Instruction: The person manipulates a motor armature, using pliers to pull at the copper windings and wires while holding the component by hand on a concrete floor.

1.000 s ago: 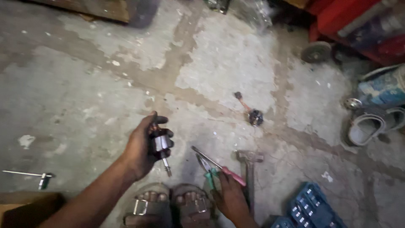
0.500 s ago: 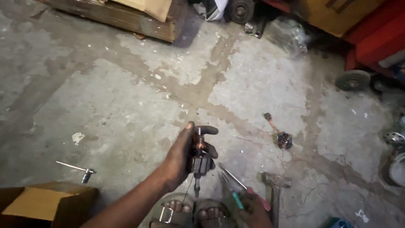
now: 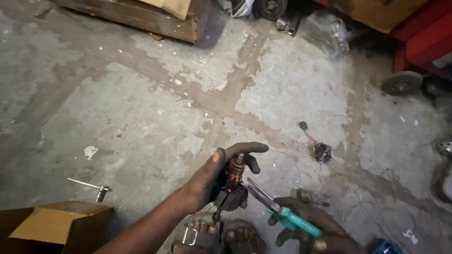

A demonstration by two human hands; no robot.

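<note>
My left hand (image 3: 212, 181) is shut on a small motor armature (image 3: 231, 186), dark with copper windings and a thin shaft pointing down toward my sandalled feet (image 3: 214, 237). My right hand (image 3: 310, 226) grips a pair of pliers (image 3: 278, 207) with teal handles. The pliers' metal jaws point up-left and reach the side of the armature. Both hands are dark with grease and hover low over the concrete floor (image 3: 141, 122).
A small wired part (image 3: 321, 150) lies on the floor to the right. A metal socket wrench (image 3: 92, 187) lies left, beside a cardboard box (image 3: 52, 226). A wooden pallet (image 3: 141, 16) sits far left; loose wheels (image 3: 401, 82) and a red cabinet (image 3: 419, 42) stand far right.
The view has tilted up and shifted. My left hand kept the armature. My right hand lifted the pliers off the floor and brought the jaws up against the armature.
</note>
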